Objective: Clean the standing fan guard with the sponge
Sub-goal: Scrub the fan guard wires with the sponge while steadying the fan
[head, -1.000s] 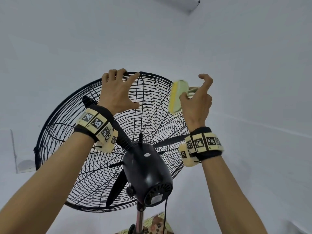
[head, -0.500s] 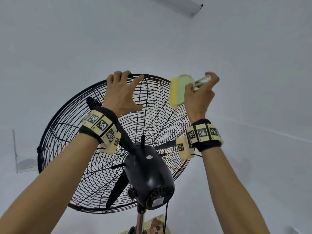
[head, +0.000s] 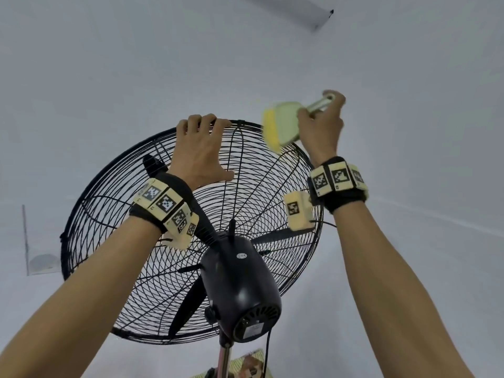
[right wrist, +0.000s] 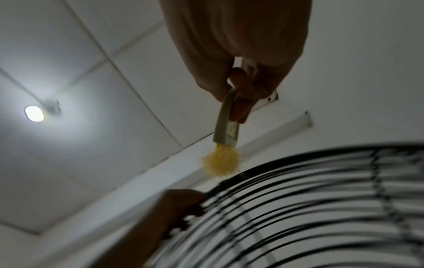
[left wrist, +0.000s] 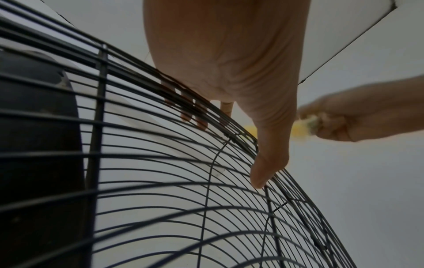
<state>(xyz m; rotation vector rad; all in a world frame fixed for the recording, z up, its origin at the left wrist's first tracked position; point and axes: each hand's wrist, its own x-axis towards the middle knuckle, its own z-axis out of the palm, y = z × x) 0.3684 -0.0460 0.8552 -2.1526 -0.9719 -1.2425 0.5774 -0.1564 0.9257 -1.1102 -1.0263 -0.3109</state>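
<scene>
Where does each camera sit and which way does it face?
Head: behind the fan, looking up at the black wire fan guard; both forearms show.
Left wrist: along the left hand gripping the guard's rim.
Right wrist: along the right hand holding the yellow handled sponge, ceiling beyond.
All three share guard and sponge.

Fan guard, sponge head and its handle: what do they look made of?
Fan guard: thin wire, seemingly metal with a black coat; ribs are slim and rigid-looking. Sponge: yellow, likely foam or soft fibre; its edge looks fuzzy in the right wrist view. Handle: pale green, smooth, probably plastic.
</scene>
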